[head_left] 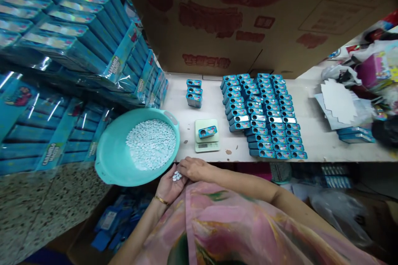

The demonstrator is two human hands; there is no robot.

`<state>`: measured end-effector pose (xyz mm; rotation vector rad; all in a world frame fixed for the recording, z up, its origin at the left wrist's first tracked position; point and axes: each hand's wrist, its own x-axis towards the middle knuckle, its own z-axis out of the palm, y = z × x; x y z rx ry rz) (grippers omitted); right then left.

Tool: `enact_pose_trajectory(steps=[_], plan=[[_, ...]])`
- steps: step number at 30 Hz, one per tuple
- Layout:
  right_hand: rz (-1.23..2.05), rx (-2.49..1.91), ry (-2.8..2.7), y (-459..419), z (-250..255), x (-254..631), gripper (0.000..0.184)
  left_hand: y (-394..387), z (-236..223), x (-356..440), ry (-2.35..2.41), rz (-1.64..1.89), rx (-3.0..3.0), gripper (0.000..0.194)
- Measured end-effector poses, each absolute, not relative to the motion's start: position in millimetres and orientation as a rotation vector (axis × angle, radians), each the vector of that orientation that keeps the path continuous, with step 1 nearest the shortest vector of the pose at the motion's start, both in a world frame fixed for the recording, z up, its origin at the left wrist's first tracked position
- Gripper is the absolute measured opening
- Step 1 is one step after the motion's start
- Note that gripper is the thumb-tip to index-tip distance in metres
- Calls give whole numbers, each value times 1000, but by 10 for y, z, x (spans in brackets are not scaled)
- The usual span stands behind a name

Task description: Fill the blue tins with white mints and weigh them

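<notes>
My left hand (pixel 170 187) is cupped, palm up, around a small heap of white candies (pixel 177 176) just below the table's front edge. Against its fingertips rests my right hand (pixel 194 169), fingers bent and drawn together; whatever they pinch is hidden. Just left of my hands stands a turquoise basin (pixel 107 155) with many of the same white candies (pixel 152 143) in it. In front of my hands lies a pale green digital scale (pixel 207 145), bearing a blue tin (pixel 207 132) with a round dark opening at one end.
Rows of blue tins (pixel 270 116) stand right of centre, with a few more tins (pixel 194 97) behind the scale. Plastic-wrapped packs of blue boxes (pixel 71 54) tower at left. A large cardboard box (pixel 217 20) closes off the back. White card (pixel 338 101) lies at right.
</notes>
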<state>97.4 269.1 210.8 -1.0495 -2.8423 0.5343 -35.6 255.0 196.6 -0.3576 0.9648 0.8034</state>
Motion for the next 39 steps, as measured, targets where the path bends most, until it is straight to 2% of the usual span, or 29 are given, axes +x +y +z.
enact_pose_trajectory(steps=[5, 12, 19, 24, 30, 35, 39], plan=[[619, -1125, -2804, 2681, 2019, 984, 8, 2546, 2013, -345, 1017, 713, -360, 20], [719, -1175, -2773, 2667, 1949, 992, 12, 2595, 2032, -260, 1015, 678, -343, 22], [826, -1272, -2301, 2927, 2057, 1367, 22, 2896, 2076, -25, 886, 805, -243, 20], [768, -1447, -2128, 3218, 2117, 1659, 23, 3190, 2132, 192, 847, 841, -152, 23], [660, -1728, -2205, 3410, 2023, 1800, 19, 3242, 2050, 80, 907, 841, -160, 22], [682, -1637, -2106, 3253, 1988, 1728, 23, 3127, 2026, 14, 907, 837, -179, 21], [622, -1388, -2387, 2939, 2043, 1452, 26, 3004, 1967, 13, 884, 811, -218, 26]])
